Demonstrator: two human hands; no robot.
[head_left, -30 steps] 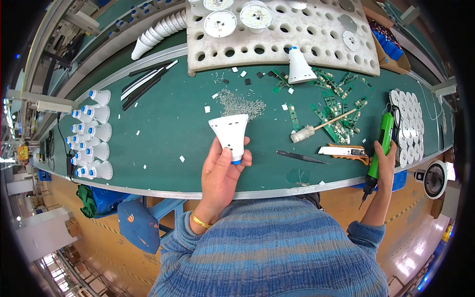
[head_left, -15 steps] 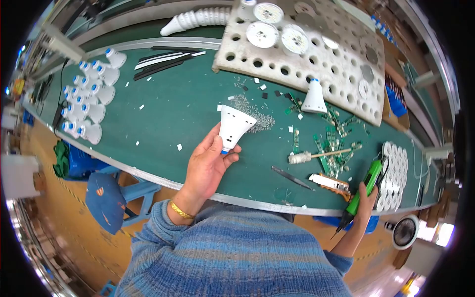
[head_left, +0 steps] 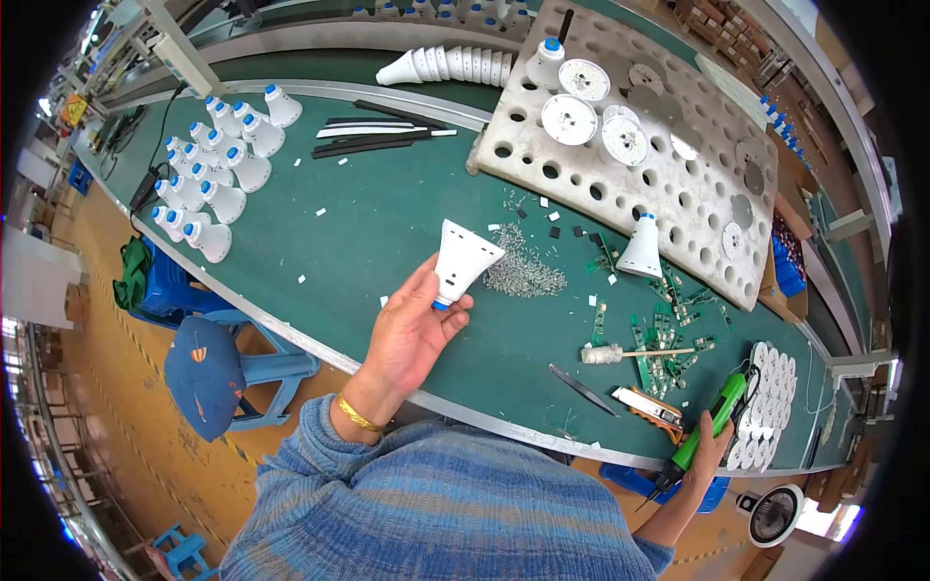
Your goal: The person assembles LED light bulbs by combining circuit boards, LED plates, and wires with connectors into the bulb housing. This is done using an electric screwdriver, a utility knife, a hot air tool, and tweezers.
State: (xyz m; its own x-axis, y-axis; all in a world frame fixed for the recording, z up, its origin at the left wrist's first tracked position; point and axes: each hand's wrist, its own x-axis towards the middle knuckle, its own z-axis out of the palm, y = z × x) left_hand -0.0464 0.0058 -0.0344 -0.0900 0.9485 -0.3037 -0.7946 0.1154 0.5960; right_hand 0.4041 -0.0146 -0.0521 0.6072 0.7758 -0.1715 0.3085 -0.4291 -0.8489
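In my left hand (head_left: 405,329) is a white cone-shaped lamp housing (head_left: 465,259), gripped by its narrow blue-tipped end with the wide end up. Small dark slots show on its side. My right hand (head_left: 709,447) is wrapped round a green electric screwdriver (head_left: 712,421) at the bench's front right, its bit pointing down past the edge. Beside that hand lie a utility knife (head_left: 651,409) and rows of white round discs (head_left: 765,407). Behind the held housing spreads a pile of tiny metal screws or pins (head_left: 523,266).
Many similar housings (head_left: 225,203) stand at the left. A board full of holes (head_left: 581,184) carries round plates at the back right. Green circuit boards (head_left: 664,334), a brush-like stick (head_left: 603,355), tweezers (head_left: 583,389) and black strips (head_left: 373,143) lie on the bench. A blue stool (head_left: 276,378) is below.
The view has turned, so the bench appears shifted and tilted. My left hand still holds the housing up, and my right hand keeps the screwdriver at the bench's right front.
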